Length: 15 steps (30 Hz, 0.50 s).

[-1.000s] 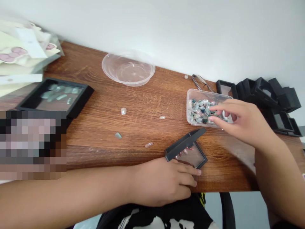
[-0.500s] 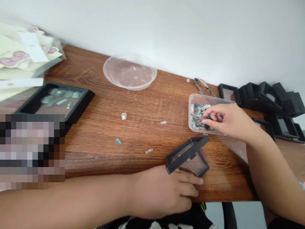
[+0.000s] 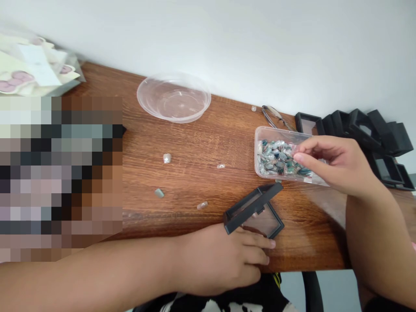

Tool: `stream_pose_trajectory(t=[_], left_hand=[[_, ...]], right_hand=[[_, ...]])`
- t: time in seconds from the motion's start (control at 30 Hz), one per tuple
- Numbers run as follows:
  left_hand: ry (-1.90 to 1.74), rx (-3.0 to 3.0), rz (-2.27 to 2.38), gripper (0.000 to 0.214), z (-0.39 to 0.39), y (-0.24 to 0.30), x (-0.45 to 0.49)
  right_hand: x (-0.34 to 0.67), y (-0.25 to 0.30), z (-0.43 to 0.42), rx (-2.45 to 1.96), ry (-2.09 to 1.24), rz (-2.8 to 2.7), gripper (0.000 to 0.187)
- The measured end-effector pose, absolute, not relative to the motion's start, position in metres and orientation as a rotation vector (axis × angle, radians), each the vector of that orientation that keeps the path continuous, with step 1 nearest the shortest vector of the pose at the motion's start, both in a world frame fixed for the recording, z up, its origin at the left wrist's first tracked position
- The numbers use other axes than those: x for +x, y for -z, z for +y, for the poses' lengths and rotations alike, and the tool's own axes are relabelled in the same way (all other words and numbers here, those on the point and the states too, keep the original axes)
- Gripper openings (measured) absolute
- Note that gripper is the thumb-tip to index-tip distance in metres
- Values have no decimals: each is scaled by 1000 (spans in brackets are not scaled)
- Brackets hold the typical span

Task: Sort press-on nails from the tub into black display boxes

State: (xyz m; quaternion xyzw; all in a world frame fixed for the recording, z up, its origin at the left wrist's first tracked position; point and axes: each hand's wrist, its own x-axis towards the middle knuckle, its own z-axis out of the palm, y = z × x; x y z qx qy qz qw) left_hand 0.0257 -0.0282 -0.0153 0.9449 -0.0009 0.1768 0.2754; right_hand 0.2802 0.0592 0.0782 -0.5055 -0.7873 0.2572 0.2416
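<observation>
A small black hinged display box (image 3: pixel 256 210) lies open near the table's front edge. My left hand (image 3: pixel 224 258) rests at its near side, fingers curled against its edge, holding it. A clear rectangular tub (image 3: pixel 264 134) full of small teal, white and silver pieces stands behind it. My right hand (image 3: pixel 334 162) hovers over the tub's right end with thumb and fingers pinched together; whatever they hold is too small to make out.
A clear round bowl (image 3: pixel 173 97) sits at the back. Several loose small pieces (image 3: pixel 167 158) lie scattered mid-table. A pile of black boxes (image 3: pixel 367 130) and metal tweezers (image 3: pixel 274 116) are at the back right. Paper packets (image 3: pixel 29 71) lie far left.
My right hand dipped into the tub of pieces, then lifted slightly with its fingers pinched. My left hand stayed on the open black box.
</observation>
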Motion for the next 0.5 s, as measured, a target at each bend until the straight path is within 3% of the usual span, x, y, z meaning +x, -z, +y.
stream_pose_trajectory(t=[0.27, 0.5], left_hand=[[-481, 2576, 7, 18, -28, 13, 25], [-492, 2595, 25, 15, -28, 13, 26]], right_hand=[[287, -75, 13, -1193, -914, -2149, 11], [268, -51, -3, -1190, -1405, -2237, 19]])
